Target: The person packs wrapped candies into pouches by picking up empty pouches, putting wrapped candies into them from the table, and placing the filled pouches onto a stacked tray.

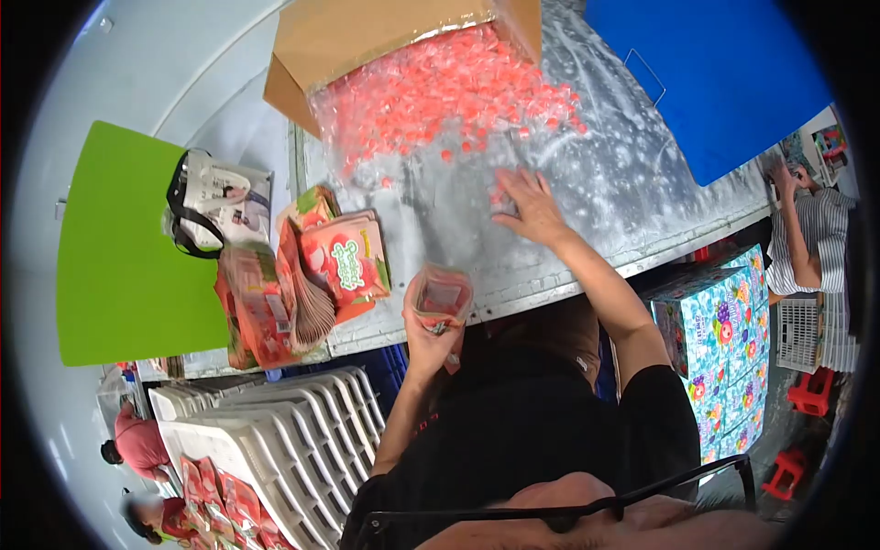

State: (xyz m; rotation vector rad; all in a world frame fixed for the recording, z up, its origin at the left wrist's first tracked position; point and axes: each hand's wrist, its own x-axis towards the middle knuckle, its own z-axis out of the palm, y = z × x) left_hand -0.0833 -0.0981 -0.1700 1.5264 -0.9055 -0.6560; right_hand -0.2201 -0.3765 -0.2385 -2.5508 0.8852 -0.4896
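Silvery metal tabletop (pixel 632 188) bears one brown cardboard box (pixel 367 37). Left hand (pixel 431 344) grips one pink pouch (pixel 444 295); right hand (pixel 534 211) spreads open.

Blk tee (pixel 532 403), short slvs (pixel 660 399), red ltrs (pixel 423 420) on chest, dk-framed glasses (pixel 616 503)

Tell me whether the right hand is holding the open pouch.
No, the left hand holds the open pouch, while the right hand is apart from it, over the metal tabletop.
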